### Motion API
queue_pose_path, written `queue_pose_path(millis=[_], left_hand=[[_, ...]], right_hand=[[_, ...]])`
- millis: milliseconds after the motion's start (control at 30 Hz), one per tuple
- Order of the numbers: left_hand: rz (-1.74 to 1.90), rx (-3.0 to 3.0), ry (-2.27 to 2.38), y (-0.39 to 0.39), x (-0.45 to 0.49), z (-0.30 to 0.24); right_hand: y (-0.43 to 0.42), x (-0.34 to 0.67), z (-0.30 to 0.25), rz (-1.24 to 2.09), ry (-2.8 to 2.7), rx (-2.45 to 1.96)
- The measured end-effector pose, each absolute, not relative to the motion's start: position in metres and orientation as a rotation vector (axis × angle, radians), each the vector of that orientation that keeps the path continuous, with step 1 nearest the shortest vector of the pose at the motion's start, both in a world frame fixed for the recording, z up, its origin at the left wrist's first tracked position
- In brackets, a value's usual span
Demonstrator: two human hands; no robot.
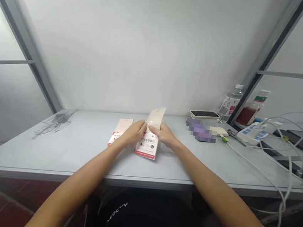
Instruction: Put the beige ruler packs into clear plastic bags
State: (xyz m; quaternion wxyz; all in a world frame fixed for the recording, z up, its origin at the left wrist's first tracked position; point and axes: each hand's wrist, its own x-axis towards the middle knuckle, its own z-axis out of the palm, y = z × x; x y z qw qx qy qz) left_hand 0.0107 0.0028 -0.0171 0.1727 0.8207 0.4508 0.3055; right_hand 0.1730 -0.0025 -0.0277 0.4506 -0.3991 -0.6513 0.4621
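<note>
L hand [137, 129] + R hand [164, 134] on red/wht pkt [147, 147]

Wht tabletop [74, 151] runs 9 to 3 o'clock. Pkt is near ctr, over tabletop, print facing cam; each hand's grip is closed on it, L at its 9 o'clock, R at its 3. 2nd pkt [124, 124] lies just beside, at 9 o'clock, partly behind L hand. Clear bottle [229, 105] stands at 2 o'clock, well apart; phone [205, 114] lies same dir., just beside bottle.

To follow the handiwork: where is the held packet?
In the head view, the held packet is near the middle, between the left hand and right hand, just right of a second packet on the desk.
</note>
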Motion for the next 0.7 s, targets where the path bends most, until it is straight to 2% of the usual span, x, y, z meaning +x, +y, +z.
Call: queue_pose_path(millis=[200,400,700], left_hand=[[0.858,2.257,1.183,0.008,0.007,-0.019],[1.015,2.110,1.114,0.014,0.004,-0.021],[1.047,1.905,1.421,0.022,-0.005,-0.021]], right_hand=[[-0.003,0.174,-0.030,1.162,-1.642,-0.955],[-0.006,0.178,-0.023,1.262,-1.599,-0.897],[0.002,0.178,-0.022,1.243,-1.437,-0.905]])
